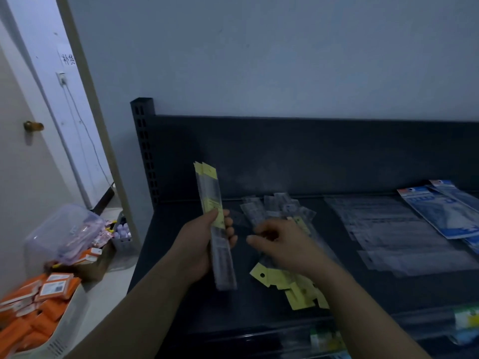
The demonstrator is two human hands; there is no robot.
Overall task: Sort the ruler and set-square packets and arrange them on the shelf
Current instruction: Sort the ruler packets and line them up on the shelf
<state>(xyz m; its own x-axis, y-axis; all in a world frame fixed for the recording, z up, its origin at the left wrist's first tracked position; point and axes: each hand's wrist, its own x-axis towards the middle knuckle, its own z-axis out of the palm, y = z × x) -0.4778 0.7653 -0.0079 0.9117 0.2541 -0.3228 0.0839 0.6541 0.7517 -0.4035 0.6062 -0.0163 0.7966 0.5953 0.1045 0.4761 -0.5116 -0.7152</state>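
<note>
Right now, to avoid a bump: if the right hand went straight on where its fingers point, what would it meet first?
Probably the fingers of the left hand, wrapped round the upright ruler packets. The right hand points left at them across a small gap; depth is unclear.

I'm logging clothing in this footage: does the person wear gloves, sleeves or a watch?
Nothing worn shows. The left hand and right hand are ungloved, no rings visible; the left forearm and right forearm are bare to the frame's edge, with no sleeve, watch or bracelet. Dim light could hide small items.
</note>
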